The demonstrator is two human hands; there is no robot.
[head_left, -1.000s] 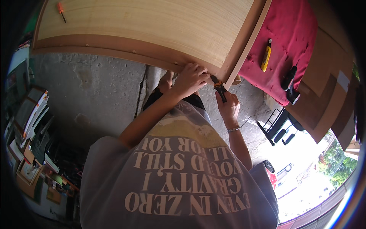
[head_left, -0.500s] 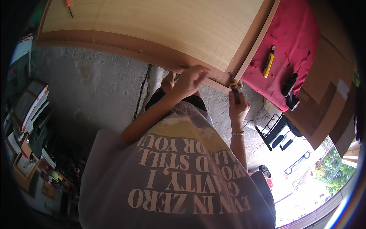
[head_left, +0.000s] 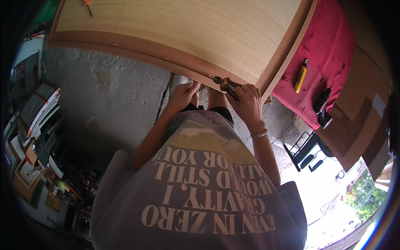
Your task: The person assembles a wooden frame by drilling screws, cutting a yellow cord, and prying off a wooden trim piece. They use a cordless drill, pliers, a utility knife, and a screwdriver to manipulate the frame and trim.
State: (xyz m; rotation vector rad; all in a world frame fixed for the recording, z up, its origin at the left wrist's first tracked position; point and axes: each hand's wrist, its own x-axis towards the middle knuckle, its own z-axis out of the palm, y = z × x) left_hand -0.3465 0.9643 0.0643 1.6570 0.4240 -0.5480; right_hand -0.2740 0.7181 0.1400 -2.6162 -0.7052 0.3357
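My right hand (head_left: 248, 101) grips a pair of pliers (head_left: 228, 86) with black and orange handles. The pliers' jaws point left and lie over the near edge strip of a framed wooden panel (head_left: 179, 27). Just left of them, my left hand (head_left: 183, 96) is closed close to the underside of that strip, its fingertips together. Whatever those fingertips hold, if anything, is too small to make out. The panel has a pale wood-grain face and a raised brown border (head_left: 125, 43).
On a red cloth (head_left: 323, 54) at the right lie a yellow tube-like tool (head_left: 300, 77) and a black power tool (head_left: 321, 106). An orange-handled screwdriver (head_left: 88, 7) rests on the panel's far left. Brown cardboard sheets (head_left: 354, 100) stand at the right; stacked boards (head_left: 39, 112) at the left.
My right hand has moved left along the panel's near edge from the corner, bringing the pliers with it. My left hand has shifted lower and left, its fingers now closed together.
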